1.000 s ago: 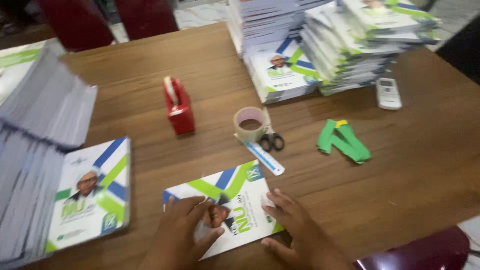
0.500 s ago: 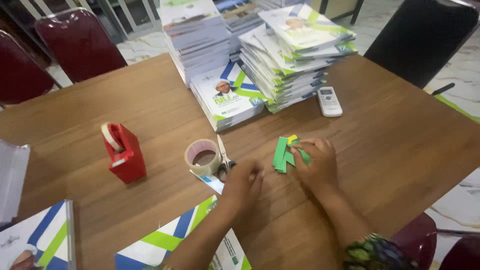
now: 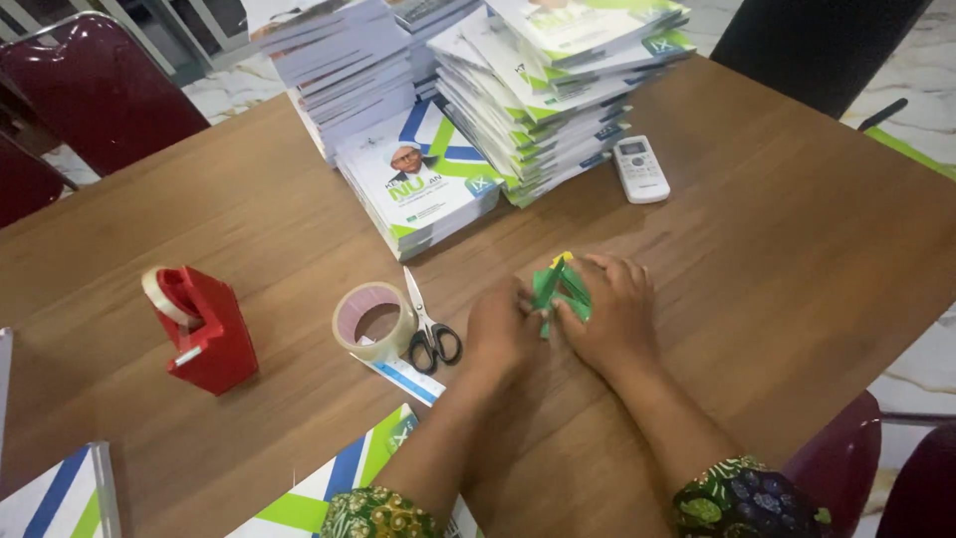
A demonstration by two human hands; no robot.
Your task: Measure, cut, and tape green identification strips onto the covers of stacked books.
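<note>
At the near edge of the wooden table point(image 3: 797, 259), my patterned sleeves point(image 3: 752, 498) frame a booklet point(image 3: 329, 493) with green and blue stripes lying under my left forearm; another booklet corner point(image 3: 60, 498) shows at far left. Just beyond, both my hands meet over a bundle of green strips point(image 3: 560, 286) with a yellow tip, which sits near the middle of the table. My left hand point(image 3: 503, 329) is curled, fingers pinching the strips' near end; my right hand point(image 3: 607, 314) lies half closed over them, fingertips pressing the green pieces from the right. How firmly either hand grips, I cannot tell.

To the left of my left hand lie black-handled scissors point(image 3: 428, 324), blades pointing away from me, beside a roll of clear tape point(image 3: 370, 321) that rests on a blue-and-white ruler point(image 3: 403, 377). Farther left stands a red tape dispenser point(image 3: 204, 329).

Beyond the hands, a low stack of booklets point(image 3: 423, 189) faces me, with taller stacks point(image 3: 558, 90) behind it and a white remote point(image 3: 639, 169) to their right. Dark red chairs point(image 3: 95, 90) stand past the far left edge.
</note>
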